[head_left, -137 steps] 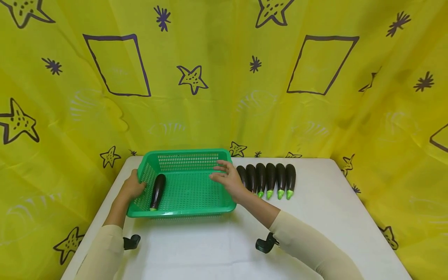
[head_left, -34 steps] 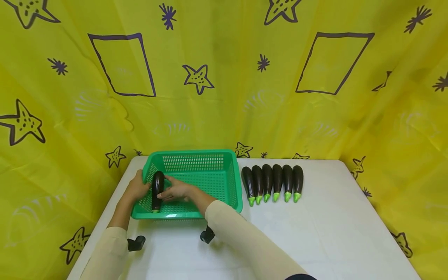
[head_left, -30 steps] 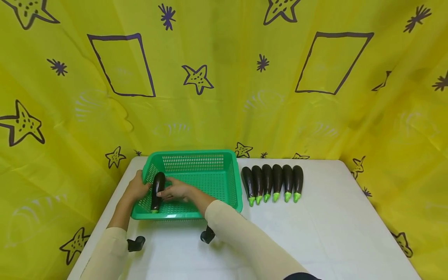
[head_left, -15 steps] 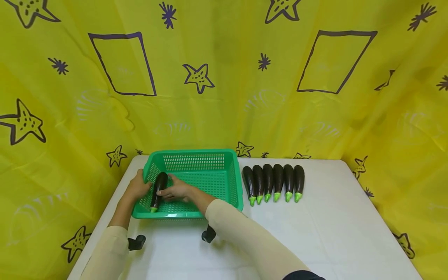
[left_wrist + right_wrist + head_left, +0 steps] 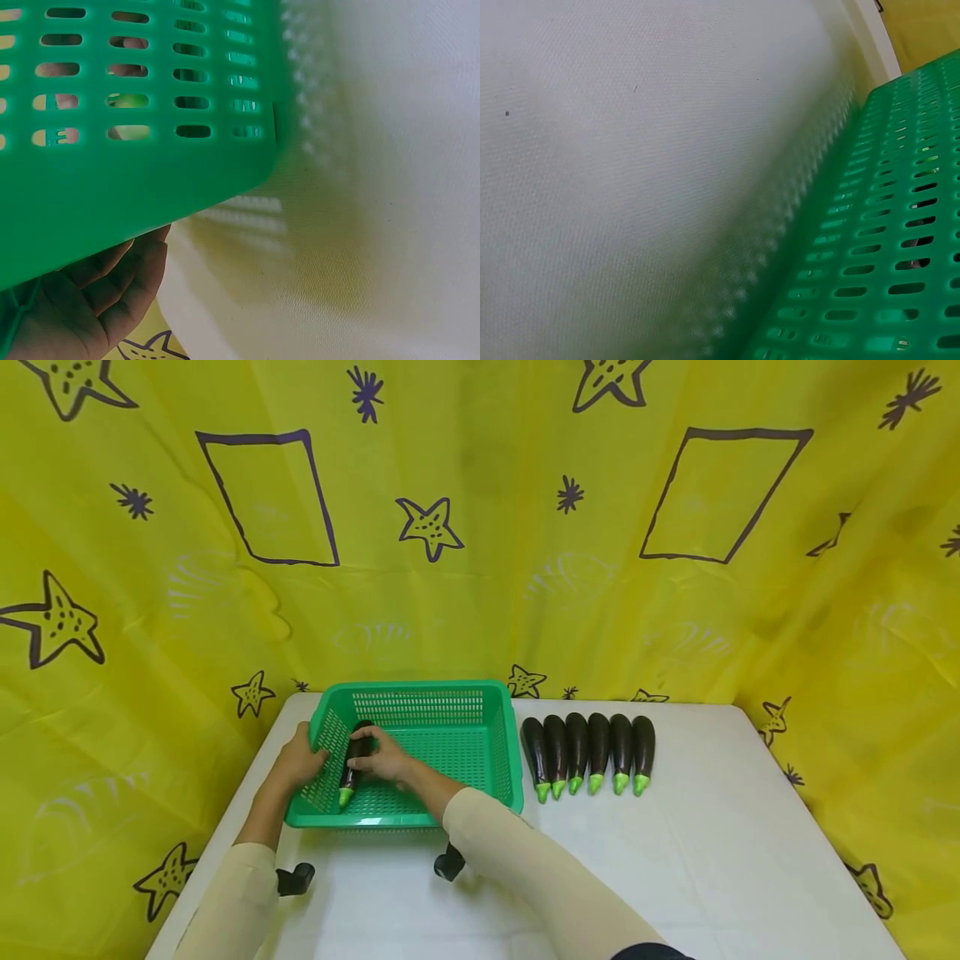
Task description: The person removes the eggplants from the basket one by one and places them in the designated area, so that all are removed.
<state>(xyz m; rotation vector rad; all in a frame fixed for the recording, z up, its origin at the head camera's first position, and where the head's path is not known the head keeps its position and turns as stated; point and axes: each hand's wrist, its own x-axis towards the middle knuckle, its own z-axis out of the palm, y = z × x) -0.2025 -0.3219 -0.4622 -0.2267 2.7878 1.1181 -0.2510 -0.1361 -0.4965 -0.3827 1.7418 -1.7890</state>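
A green slotted plastic basket (image 5: 360,821) stands on the white table. My left hand (image 5: 302,762) grips its left side, the thumb over the rim; in the left wrist view the fingers (image 5: 139,281) lie against the outside of the basket wall (image 5: 135,187). Inside, near the left wall, a dark purple eggplant (image 5: 349,781) with a bright green stem end lies tilted, stem toward me. My right hand (image 5: 392,760) holds it around its upper half, partly hiding it. In the right wrist view only the basket's outer wall (image 5: 870,262) and the table show; the hand is out of sight.
Several more eggplants (image 5: 597,747) lie side by side in a row right of the basket, green stems toward me. A yellow patterned curtain (image 5: 480,610) hangs behind the table (image 5: 675,860) and along its sides. Dark wrist-camera mounts (image 5: 448,863) stick out from both sleeves.
My right hand has gone from the basket's right wall to the eggplant inside. The eggplant has shifted slightly right and away, and its green stem end now shows more. My left hand stays on the basket.
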